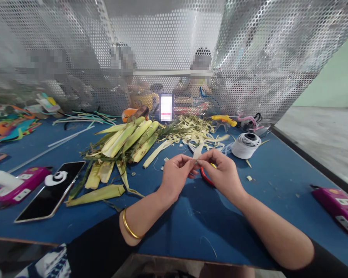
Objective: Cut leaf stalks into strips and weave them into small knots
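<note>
My left hand [176,175] and my right hand [223,173] meet fingertip to fingertip above the blue table. Between them they pinch a pale strip of corn husk [197,150], its wider end pointing up and away. The fingers hide its lower end. Under my right hand lies a tool with red and yellow handles [206,177], mostly covered, so its kind is unclear. Just beyond the hands are husk shreds and a spool of white string [245,146]. Left of my left hand, a heap of green-yellow corn husks [127,139] rests on the table.
A phone [50,195] and a magenta power strip [24,185] lie at left, another power strip [338,208] at right. Shredded husk [191,129] is piled behind. A perforated metal screen [165,42] closes the far edge, with people beyond it. A yellow-handled tool [224,120] lies back right.
</note>
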{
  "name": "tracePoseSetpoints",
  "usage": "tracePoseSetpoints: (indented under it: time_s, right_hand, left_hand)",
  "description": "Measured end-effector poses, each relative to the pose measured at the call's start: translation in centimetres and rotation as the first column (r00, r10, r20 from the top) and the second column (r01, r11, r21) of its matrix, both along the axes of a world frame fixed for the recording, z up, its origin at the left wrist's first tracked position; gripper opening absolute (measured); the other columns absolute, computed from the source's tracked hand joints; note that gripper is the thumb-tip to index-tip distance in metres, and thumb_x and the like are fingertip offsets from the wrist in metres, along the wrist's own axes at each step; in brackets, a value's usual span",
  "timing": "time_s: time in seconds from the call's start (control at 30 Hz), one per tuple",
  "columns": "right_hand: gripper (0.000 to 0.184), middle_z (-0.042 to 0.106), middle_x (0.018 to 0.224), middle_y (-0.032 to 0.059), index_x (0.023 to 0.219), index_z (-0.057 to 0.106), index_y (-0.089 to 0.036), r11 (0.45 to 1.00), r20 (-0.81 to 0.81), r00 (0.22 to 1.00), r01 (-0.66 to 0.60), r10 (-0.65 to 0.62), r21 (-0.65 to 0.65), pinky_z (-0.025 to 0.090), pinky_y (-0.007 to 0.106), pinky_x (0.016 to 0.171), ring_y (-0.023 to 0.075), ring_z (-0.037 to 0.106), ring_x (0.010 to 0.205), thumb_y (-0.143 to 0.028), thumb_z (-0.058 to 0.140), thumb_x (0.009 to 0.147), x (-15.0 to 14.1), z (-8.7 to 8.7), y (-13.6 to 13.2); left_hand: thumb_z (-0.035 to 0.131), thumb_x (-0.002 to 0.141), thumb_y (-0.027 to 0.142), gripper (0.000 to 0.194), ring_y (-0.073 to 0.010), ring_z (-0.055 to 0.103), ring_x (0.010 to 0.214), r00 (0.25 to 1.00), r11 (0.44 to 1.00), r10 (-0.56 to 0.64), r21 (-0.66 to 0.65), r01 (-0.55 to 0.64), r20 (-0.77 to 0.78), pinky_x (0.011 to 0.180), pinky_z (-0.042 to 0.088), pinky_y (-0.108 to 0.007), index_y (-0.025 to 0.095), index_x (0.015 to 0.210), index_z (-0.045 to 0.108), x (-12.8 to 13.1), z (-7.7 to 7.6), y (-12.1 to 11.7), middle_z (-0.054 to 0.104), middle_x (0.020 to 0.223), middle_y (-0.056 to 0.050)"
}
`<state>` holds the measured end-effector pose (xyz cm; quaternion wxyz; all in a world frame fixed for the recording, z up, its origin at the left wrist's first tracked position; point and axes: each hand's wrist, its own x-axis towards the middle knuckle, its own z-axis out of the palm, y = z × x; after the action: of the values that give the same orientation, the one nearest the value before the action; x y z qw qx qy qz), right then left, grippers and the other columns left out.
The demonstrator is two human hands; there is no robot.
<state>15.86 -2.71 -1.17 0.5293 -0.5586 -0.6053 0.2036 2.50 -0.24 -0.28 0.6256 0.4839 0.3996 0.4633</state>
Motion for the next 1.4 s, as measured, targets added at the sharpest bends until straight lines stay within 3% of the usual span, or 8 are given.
tracePoseSetpoints:
  time_s: [0.37,0.53,0.7,0.87,1.0,1.2,1.4]
  right_hand:
    - [0.006,0.059,0.068,-0.0017,0.075,0.054,-0.021,1.000,-0.061,0.998,0.023,-0.023,0.002,0.044,0.028,0.063,0.0143,0.057,0.064,-0.023,0.060,0.076,0.03,-0.19,0.15]
    - [0.009,0.059,0.067,-0.0017,0.076,0.053,-0.021,1.000,-0.050,0.999,-0.012,0.011,-0.007,0.043,0.028,0.061,0.0140,0.056,0.062,-0.026,0.059,0.079,0.17,-0.13,0.17]
    - [0.008,0.064,0.073,-0.0002,0.077,0.058,-0.022,0.994,0.182,0.983,-0.036,0.017,0.104,0.043,0.029,0.068,0.0154,0.058,0.070,-0.023,0.055,0.084,0.39,-0.07,0.00]
    - [0.020,0.069,0.081,0.0032,0.083,0.063,-0.023,0.956,0.511,0.859,-0.162,0.015,0.244,0.044,0.032,0.078,0.0178,0.061,0.078,-0.018,0.045,0.091,0.75,0.28,-0.05]
    - [0.022,0.070,0.082,0.0046,0.086,0.065,-0.023,0.940,0.593,0.805,-0.212,0.013,0.266,0.044,0.033,0.078,0.0189,0.062,0.078,-0.019,0.044,0.092,0.85,0.58,0.03]
    - [0.019,0.068,0.078,0.0036,0.080,0.063,-0.023,0.952,0.483,0.876,-0.156,0.010,0.263,0.044,0.032,0.076,0.0188,0.060,0.077,-0.017,0.048,0.090,0.85,0.54,0.05]
    - [0.011,0.065,0.074,0.0009,0.075,0.060,-0.022,0.992,0.237,0.970,-0.078,0.052,0.101,0.043,0.027,0.068,0.0159,0.057,0.072,-0.021,0.055,0.084,0.66,0.42,0.04]
  left_hand:
    - [0.070,0.070,0.024,0.011,-0.0093,0.059,0.053,0.999,0.999,-0.002,0.045,0.004,-0.041,0.055,0.050,-0.021,0.015,0.068,0.064,-0.02,-0.09,-0.05,0.067,0.062,0.000]
    - [0.066,0.074,0.027,0.014,-0.0087,0.058,0.051,0.999,0.999,-0.034,-0.009,0.034,-0.016,0.054,0.049,-0.021,0.014,0.069,0.064,-0.16,-0.10,0.16,0.067,0.063,-0.001]
    - [0.065,0.073,0.027,0.016,-0.0070,0.054,0.045,0.999,0.994,-0.052,-0.099,0.053,0.007,0.050,0.046,-0.019,0.015,0.064,0.060,-0.32,0.06,0.29,0.061,0.057,0.001]
    - [0.064,0.070,0.025,0.017,-0.0066,0.048,0.042,0.996,0.983,-0.048,-0.173,0.060,0.070,0.045,0.044,-0.020,0.016,0.058,0.056,-0.41,0.13,0.38,0.056,0.054,0.002]
    - [0.064,0.068,0.022,0.015,-0.0067,0.048,0.043,0.988,0.963,-0.065,-0.252,0.098,0.137,0.044,0.044,-0.020,0.015,0.058,0.056,-0.61,0.24,0.50,0.054,0.054,0.003]
    - [0.066,0.069,0.019,0.008,-0.0077,0.053,0.048,0.989,0.962,-0.091,-0.245,0.118,0.120,0.045,0.043,-0.018,0.014,0.066,0.061,-0.80,0.61,0.60,0.060,0.058,-0.001]
    - [0.066,0.072,0.019,0.006,-0.0093,0.058,0.053,0.997,0.989,-0.053,-0.133,0.059,0.053,0.050,0.046,-0.020,0.014,0.073,0.062,-0.55,0.53,0.39,0.065,0.063,-0.002]
